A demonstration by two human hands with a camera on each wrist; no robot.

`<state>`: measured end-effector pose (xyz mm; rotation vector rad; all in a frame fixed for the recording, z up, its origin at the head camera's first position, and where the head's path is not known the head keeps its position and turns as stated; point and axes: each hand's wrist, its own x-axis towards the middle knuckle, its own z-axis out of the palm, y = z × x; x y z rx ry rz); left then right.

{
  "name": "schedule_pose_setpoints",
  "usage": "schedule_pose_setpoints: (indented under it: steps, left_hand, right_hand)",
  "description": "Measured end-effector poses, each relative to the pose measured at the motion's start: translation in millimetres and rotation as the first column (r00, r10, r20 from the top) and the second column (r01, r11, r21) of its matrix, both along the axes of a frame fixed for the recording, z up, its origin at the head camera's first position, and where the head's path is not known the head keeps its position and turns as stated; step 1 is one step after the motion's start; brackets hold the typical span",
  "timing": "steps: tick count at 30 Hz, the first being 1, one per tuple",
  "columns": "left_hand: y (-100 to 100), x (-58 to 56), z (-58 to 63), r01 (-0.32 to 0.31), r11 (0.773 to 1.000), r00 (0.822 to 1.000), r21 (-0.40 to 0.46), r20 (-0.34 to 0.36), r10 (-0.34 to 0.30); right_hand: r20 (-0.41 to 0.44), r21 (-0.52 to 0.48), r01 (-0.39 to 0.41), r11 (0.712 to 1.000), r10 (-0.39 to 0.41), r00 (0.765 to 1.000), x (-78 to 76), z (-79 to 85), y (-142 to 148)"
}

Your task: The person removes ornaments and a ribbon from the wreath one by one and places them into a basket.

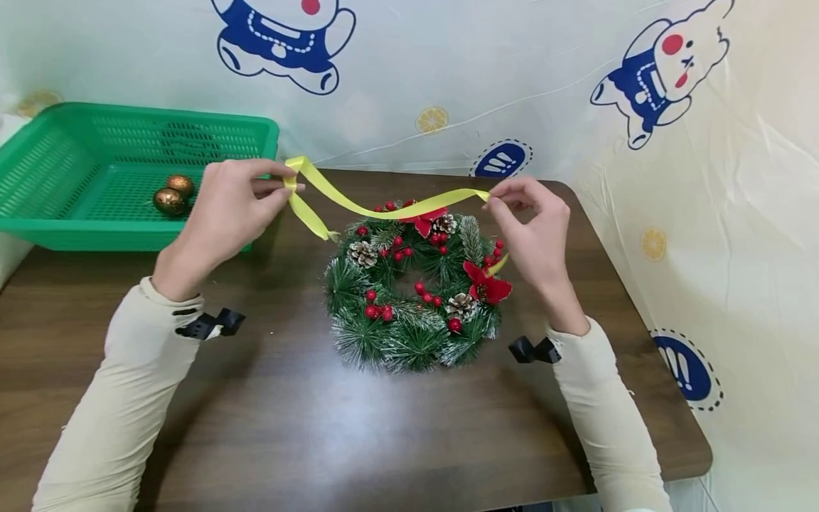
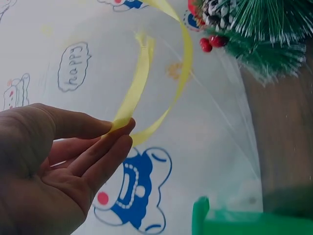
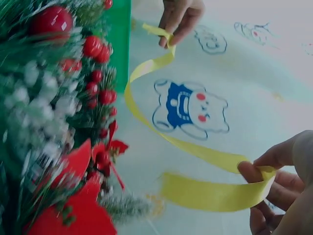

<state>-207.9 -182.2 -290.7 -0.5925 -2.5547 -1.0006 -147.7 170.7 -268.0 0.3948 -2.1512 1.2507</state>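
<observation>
A yellow ribbon (image 1: 377,212) stretches in a sagging curve between both hands, above the far side of a green wreath (image 1: 409,348). My left hand (image 1: 233,206) pinches it near one end between thumb and fingers, and a short tail hangs from the grip. On the other side my right hand (image 1: 534,224) pinches the ribbon too, with a loose tail showing below it in the right wrist view. Red berries (image 1: 379,311), pine cones (image 1: 461,306) and red flowers (image 1: 488,284) decorate the wreath, which lies flat on the table.
At the back left stands a green plastic basket (image 1: 128,238) with shiny brown balls (image 1: 171,202) inside. The brown wooden table (image 1: 307,441) meets a white sheet (image 1: 384,71) printed with cartoon bears, behind and to the right.
</observation>
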Motion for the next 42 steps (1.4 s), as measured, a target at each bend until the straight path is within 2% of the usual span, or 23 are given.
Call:
schedule_pose_setpoints:
  steps: [3, 6, 10, 15, 22, 28, 37, 42]
  left_hand:
    - [-15, 5.0, 4.4, -0.046, 0.999, 0.999, -0.014, 0.009, 0.046]
    - [-29, 6.6, 7.4, -0.077, 0.997, 0.997, -0.012, 0.028, 0.077]
    - [-45, 4.9, 12.4, -0.086, 0.996, 0.996, -0.029, 0.035, 0.087]
    - [-62, 4.0, 20.3, -0.11, 0.99, 0.994, -0.091, -0.025, 0.108]
    - [-81, 0.5, 20.7, -0.155, 0.986, 0.985, -0.067, -0.09, 0.148]
    - [-98, -2.8, 17.6, -0.207, 0.978, 0.973, -0.01, -0.103, 0.205]
    - [-139, -6.0, 17.4, -0.312, 0.95, 0.949, 0.001, -0.035, 0.312]
    - [-164, -13.1, 18.7, -0.345, 0.939, 0.939, 0.013, 0.015, 0.344]
  right_hand:
    - [0.053, 0.032, -0.032, 0.999, 0.031, 0.998, -3.9, 6.1, -11]
    - [0.12, 0.09, -0.056, 0.994, 0.045, 0.992, -18.4, 6.0, -13]
    - [0.182, 0.181, -0.102, 0.978, 0.069, 0.981, -40.3, 7.5, -17]
    - [0.234, 0.224, -0.184, 0.957, 0.131, 0.963, -58.1, 20.4, -37]
    - [0.277, 0.209, -0.273, 0.939, 0.211, 0.937, -82.6, 30.2, -80]
    - [0.324, 0.149, -0.374, 0.916, 0.312, 0.893, -100.4, 39.1, -117]
    - [0.351, 0.144, -0.446, 0.883, 0.376, 0.858, -119.5, 49.5, -167]
    - [0.351, 0.08, -0.471, 0.878, 0.417, 0.838, -131.0, 53.4, -192]
